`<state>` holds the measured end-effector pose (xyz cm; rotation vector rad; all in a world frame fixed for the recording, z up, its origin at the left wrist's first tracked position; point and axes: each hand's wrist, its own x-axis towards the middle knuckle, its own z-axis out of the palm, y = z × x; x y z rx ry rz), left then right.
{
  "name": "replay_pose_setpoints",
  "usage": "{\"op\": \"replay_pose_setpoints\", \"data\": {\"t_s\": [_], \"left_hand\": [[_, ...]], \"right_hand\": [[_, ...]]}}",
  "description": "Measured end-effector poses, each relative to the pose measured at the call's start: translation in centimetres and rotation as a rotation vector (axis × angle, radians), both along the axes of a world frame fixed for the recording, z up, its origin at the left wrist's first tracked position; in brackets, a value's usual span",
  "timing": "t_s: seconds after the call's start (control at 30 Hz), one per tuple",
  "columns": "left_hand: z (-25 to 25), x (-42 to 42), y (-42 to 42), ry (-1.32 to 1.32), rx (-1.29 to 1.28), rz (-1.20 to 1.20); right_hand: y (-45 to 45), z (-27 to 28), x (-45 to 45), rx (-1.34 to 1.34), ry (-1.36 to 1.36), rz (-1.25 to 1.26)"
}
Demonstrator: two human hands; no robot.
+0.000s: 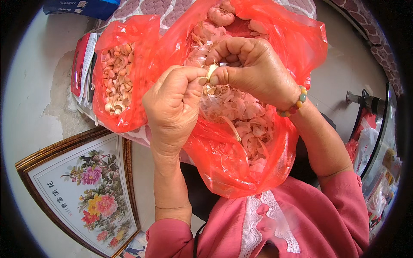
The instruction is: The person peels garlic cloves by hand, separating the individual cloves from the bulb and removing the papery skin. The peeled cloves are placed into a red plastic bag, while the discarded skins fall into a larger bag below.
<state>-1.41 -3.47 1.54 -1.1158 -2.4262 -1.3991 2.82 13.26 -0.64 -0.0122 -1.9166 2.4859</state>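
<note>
Between my two hands is a pale garlic clove point(211, 71), with bits of skin about it. The fingertips of my left hand point(176, 100) pinch its left end. My right hand point(253, 69), with a bead bracelet at the wrist, grips the clove from the other side by thumb and fingers. Below both hands lies an open red plastic bag point(222, 174) full of papery garlic skins point(245, 113). A whole garlic bulb point(221, 15) rests at the bag's far end. To the left, a smaller red plastic bag point(142, 64) holds many loose garlic cloves point(117, 77).
The bags lie on a mauve patterned quilted cover point(135, 8). A blue box point(82, 7) sits at the far left, and a red booklet with papers point(80, 64) beside the smaller bag. A framed flower picture point(96, 193) leans at lower left. At right is a glass-edged shelf point(384, 129).
</note>
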Motion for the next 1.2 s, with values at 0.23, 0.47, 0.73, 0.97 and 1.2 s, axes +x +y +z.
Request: {"op": "replay_pose_setpoints", "data": {"t_s": [0.23,0.47,0.73,0.97,1.2], "left_hand": [[-0.8,0.2,0.4,0.134,-0.070,0.033],[-0.9,0.2,0.3,0.094,-0.035,0.072],[-1.3,0.7,0.8,0.087,0.067,0.187],[-0.9,0.8,0.5,-0.238,0.174,0.152],[0.3,0.8,0.3,-0.745,0.451,0.039]], "right_hand": [[0.2,-0.4,0.0,0.099,-0.050,0.014],[-0.2,-0.4,0.0,0.004,-0.016,-0.015],[-0.2,1.6,0.3,-0.121,-0.241,0.045],[0.1,1.4,0.4,-0.193,-0.162,0.100],[0.4,1.1,0.3,-0.183,-0.120,0.151]]}}
